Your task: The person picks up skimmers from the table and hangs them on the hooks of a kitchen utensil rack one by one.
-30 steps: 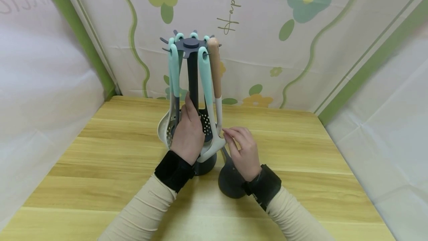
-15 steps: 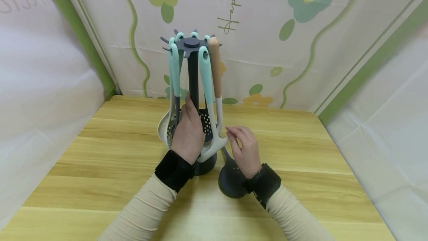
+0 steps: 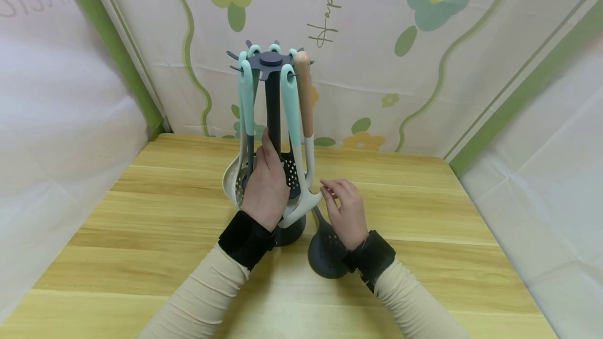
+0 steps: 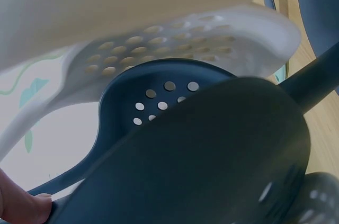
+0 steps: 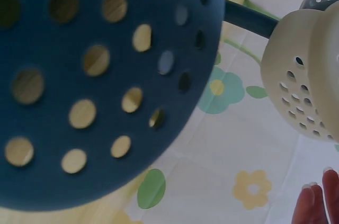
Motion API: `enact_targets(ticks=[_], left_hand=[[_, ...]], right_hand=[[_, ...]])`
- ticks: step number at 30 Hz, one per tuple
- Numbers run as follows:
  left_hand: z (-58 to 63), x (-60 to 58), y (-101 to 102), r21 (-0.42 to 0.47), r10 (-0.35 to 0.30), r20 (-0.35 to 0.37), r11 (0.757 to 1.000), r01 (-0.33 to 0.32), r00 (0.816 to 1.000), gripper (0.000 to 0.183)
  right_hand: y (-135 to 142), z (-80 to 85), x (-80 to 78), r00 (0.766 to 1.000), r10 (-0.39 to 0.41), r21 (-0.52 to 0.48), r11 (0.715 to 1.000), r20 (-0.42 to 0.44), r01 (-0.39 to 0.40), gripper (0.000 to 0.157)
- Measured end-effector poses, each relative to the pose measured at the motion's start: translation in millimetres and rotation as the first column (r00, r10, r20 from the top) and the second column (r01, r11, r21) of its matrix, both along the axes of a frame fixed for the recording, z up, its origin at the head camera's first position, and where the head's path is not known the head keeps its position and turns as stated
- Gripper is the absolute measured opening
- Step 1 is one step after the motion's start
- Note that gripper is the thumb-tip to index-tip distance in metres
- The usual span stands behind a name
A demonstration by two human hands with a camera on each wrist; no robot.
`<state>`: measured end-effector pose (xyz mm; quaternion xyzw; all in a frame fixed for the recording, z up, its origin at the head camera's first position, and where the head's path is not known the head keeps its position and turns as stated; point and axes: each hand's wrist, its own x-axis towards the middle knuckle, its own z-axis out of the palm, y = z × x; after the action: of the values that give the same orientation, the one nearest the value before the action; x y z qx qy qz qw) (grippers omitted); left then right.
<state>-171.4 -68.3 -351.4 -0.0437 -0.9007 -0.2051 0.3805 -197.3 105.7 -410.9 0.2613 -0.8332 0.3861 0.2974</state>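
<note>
A dark utensil stand (image 3: 273,99) rises from the table, hung with several mint-handled utensils and one wooden-handled utensil (image 3: 304,95). My left hand (image 3: 266,192) reaches in among them and holds the stand around its pole; some of its fingers are hidden. A white ladle (image 3: 301,205) hangs in front at the right. My right hand (image 3: 346,212) is beside its lip, fingertips close together and nothing visible between them. Under that hand is the perforated bowl of a dark skimmer (image 3: 325,255), large in the right wrist view, where my fingertips (image 5: 329,189) show at the lower right.
In the left wrist view, a white slotted utensil (image 4: 254,38) and a dark perforated spoon (image 4: 119,99) crowd around my left hand. The wooden tabletop (image 3: 414,245) ends at a flower-printed cloth (image 3: 363,77) behind the stand. More cloth hangs on both sides.
My right fingertips have drawn slightly to the right, away from the white shaft of the wooden-handled utensil. My left hand stays in place on the stand.
</note>
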Motion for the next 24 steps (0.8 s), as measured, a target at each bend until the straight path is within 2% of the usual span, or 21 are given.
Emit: enact_targets(ticks=[9, 16, 24], left_hand=[[0.6, 1.3, 0.5, -0.018, 0.019, -0.002, 1.0, -0.019, 1.0, 0.059], [1.9, 1.6, 0.5, -0.004, 0.015, 0.018, 1.0, -0.015, 1.0, 0.063], [2.9, 1.8, 0.4, 0.001, -0.002, 0.02, 1.0, 0.002, 1.0, 0.064]], right_hand=[[0.8, -4.6, 1.1, 0.991, -0.018, 0.059, 0.998, 0.136, 0.01, 0.019], [1.8, -8.5, 1.0, 0.98, -0.021, 0.09, 0.996, 0.199, 0.003, 0.021], [2.6, -9.3, 3.6, 0.958, -0.031, 0.118, 0.993, 0.286, -0.003, 0.024]])
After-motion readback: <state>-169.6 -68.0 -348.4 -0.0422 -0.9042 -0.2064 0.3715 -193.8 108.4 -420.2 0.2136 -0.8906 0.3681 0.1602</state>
